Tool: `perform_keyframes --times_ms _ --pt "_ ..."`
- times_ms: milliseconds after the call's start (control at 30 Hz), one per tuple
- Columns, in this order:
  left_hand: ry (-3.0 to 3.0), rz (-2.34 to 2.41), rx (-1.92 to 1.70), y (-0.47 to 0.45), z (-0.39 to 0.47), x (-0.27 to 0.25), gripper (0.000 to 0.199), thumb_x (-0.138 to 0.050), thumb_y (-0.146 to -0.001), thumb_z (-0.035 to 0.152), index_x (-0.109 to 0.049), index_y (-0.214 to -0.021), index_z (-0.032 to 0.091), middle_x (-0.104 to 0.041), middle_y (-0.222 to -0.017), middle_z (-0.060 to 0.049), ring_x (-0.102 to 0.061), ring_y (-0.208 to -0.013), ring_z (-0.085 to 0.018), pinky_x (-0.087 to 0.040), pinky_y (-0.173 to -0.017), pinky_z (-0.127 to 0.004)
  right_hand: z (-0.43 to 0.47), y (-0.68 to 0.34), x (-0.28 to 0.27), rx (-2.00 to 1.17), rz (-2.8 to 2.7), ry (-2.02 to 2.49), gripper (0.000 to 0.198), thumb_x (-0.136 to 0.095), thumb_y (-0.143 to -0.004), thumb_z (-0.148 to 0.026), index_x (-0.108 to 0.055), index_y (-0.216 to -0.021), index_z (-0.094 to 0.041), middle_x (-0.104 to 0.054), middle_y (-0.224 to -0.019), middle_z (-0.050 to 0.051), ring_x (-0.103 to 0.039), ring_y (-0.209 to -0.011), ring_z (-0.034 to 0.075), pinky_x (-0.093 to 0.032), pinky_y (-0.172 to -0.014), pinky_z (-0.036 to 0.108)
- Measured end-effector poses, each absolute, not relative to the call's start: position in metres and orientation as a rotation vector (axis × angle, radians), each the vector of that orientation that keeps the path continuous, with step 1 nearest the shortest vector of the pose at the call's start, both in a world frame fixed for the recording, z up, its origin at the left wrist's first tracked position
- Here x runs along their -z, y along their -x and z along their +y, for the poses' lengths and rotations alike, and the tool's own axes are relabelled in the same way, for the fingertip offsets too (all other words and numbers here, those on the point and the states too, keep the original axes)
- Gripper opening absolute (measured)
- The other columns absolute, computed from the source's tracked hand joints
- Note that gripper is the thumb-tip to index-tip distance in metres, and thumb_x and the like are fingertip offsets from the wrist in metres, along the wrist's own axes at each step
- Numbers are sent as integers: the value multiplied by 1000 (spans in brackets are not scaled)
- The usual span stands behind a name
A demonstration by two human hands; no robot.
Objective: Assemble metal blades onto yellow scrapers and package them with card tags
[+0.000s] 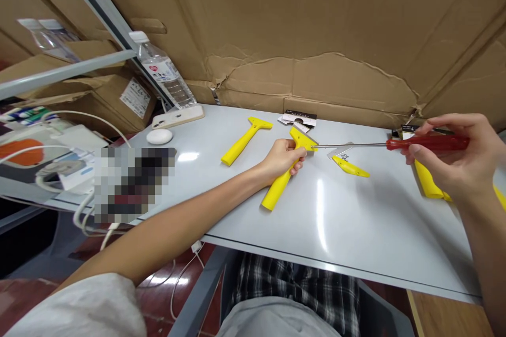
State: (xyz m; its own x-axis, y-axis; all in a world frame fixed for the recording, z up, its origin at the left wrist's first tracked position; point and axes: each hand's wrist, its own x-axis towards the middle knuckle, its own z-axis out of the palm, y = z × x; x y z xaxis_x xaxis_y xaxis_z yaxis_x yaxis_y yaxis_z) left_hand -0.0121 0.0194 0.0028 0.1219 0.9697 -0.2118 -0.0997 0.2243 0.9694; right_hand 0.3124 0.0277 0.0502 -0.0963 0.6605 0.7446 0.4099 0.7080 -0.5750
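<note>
My left hand (283, 159) is closed around a yellow scraper (278, 189) near its head, with the handle's end pointing toward me. In my right hand (466, 160) is a screwdriver (427, 143) with a red handle. Its long shaft runs level to the left, and the tip meets the scraper's head at a screw. Just right of that head lie a loose yellow scraper cover (351, 167), a thin metal blade and several small screws (344, 157). Another yellow scraper handle (245, 141) rests left of my left hand.
Black-and-white blade packets (300, 119) lie at the table's back, against cardboard. More yellow parts (429, 181) are under my right hand. A water bottle (168, 76), a phone (178, 116), a white oval case (159, 137) and cables (81, 216) are at left.
</note>
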Motion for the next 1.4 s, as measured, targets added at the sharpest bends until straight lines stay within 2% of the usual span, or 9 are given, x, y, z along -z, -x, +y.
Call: perform_keyframes --times_ms 133,333,533,833,933,1133,1267,1400 --pt "-1012 1152 -1019 12 19 -4 18 -65 -80 7 -53 -71 18 -52 -58 3 -42 -41 -6 -32 -36 -20 26 -309 -51 -288 -1705 872 48 -85 -67 -21 -63 -109 -17 -66 -91 2 -70 -61 16 -62 -55 28" --pt "-1019 1142 -1016 13 19 -3 16 -65 -80 8 -54 -74 17 -52 -61 3 -44 -42 -5 -31 -36 -19 27 -310 -47 -206 -1654 990 31 -84 -71 -25 -66 -94 -12 -64 -75 2 -69 -57 17 -54 -46 19" --pt "-1000 1164 -1012 11 18 -6 19 -65 -81 7 -53 -71 17 -52 -59 3 -43 -41 -5 -32 -37 -19 27 -311 -50 -256 -1730 892 56 -88 -62 -26 -64 -113 -20 -66 -97 1 -70 -66 12 -64 -59 26" --pt "-1014 1145 -1026 12 18 -4 17 -64 -81 8 -54 -71 17 -53 -61 2 -44 -42 -6 -31 -36 -19 30 -306 -48 -192 -1611 931 39 -85 -68 -24 -66 -101 -14 -64 -78 0 -69 -57 15 -58 -48 21" --pt "-1007 1148 -1017 12 18 -5 17 -62 -82 7 -53 -71 17 -53 -62 2 -45 -42 -6 -32 -36 -19 31 -306 -50 -225 -1580 907 44 -88 -64 -21 -66 -102 -14 -68 -83 3 -69 -60 15 -60 -51 22" --pt "-1005 1139 -1026 11 18 -5 17 -61 -82 6 -53 -71 17 -53 -61 2 -45 -41 -5 -32 -36 -19 36 -314 -50 -339 -1636 799 63 -92 -51 -13 -68 -109 -18 -71 -100 5 -74 -84 15 -67 -66 22" --pt "-1000 1160 -1010 10 17 -9 19 -61 -82 6 -52 -70 17 -52 -58 3 -42 -40 -5 -31 -36 -19 36 -318 -49 -362 -1690 770 64 -91 -54 -13 -69 -114 -20 -71 -108 6 -75 -88 16 -68 -71 24" --pt "-997 1177 -1003 10 16 -10 19 -62 -81 6 -51 -71 18 -51 -57 4 -42 -40 -5 -31 -36 -19 31 -315 -53 -352 -1715 803 57 -89 -60 -16 -69 -112 -19 -70 -101 5 -75 -80 17 -67 -66 26"
